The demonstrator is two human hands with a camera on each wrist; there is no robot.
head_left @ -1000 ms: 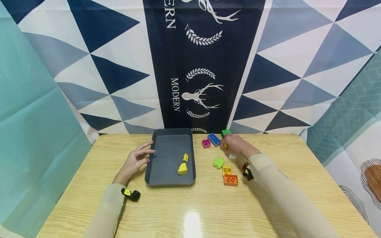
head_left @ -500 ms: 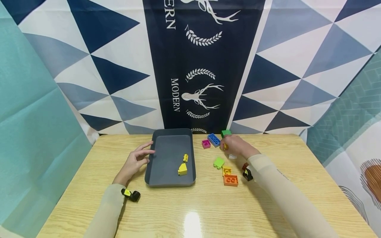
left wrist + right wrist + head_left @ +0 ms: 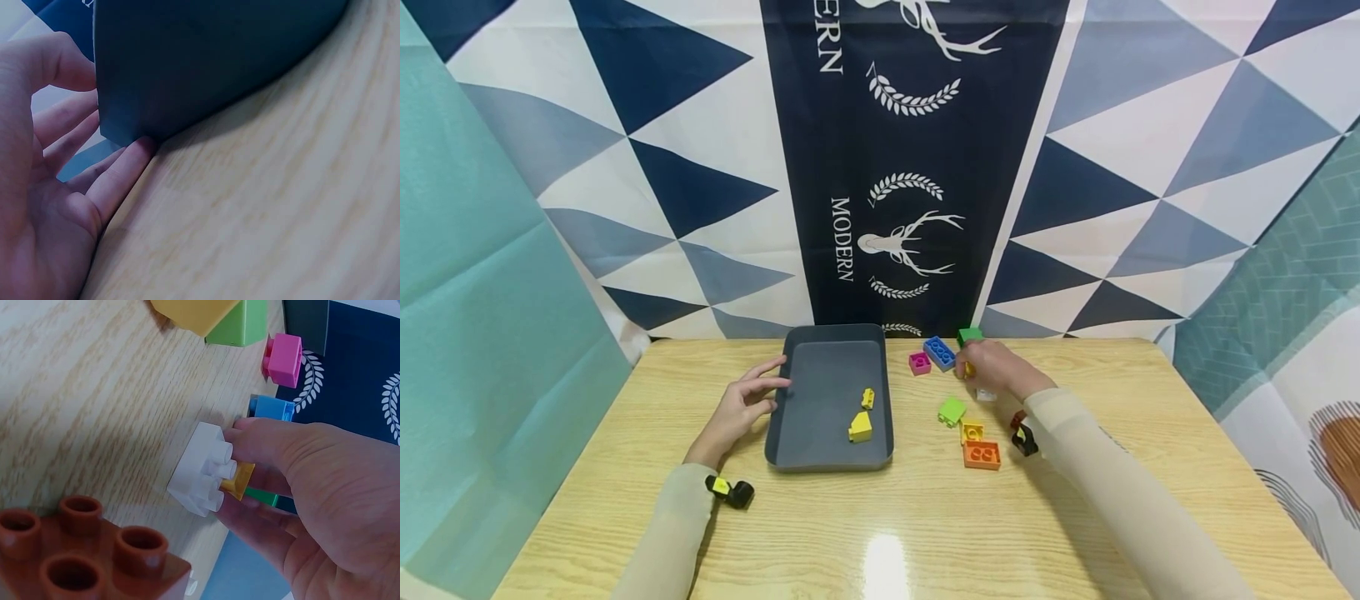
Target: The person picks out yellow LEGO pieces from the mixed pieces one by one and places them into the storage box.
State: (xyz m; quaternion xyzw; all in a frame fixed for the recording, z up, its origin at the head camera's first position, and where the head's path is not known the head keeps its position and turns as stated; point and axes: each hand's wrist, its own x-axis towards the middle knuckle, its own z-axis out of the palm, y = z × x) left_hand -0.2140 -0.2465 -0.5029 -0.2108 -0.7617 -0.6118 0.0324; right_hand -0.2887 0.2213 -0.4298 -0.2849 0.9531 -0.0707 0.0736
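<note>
In the head view, a dark grey tray point(image 3: 831, 457) holds a yellow sloped toy brick point(image 3: 861, 428) and a small yellow brick point(image 3: 868, 398). My left hand point(image 3: 741, 410) touches the tray's left side with relaxed, spread fingers; the left wrist view shows fingertips against the tray wall point(image 3: 187, 69). Behind a white toy brick point(image 3: 199, 469), my right hand point(image 3: 998, 367) pinches an orange-yellow toy brick point(image 3: 239, 480), partly hidden by the fingers. The white brick lies on the table with its studs toward the hand.
Around the right hand lie a blue brick point(image 3: 939, 353), a pink brick point(image 3: 919, 362), a green brick point(image 3: 970, 335), a lime brick point(image 3: 952, 411), a yellow brick point(image 3: 972, 431) and an orange brick point(image 3: 982, 454). A brown brick point(image 3: 81, 550) is close to the right wrist. Patterned cloth hangs behind.
</note>
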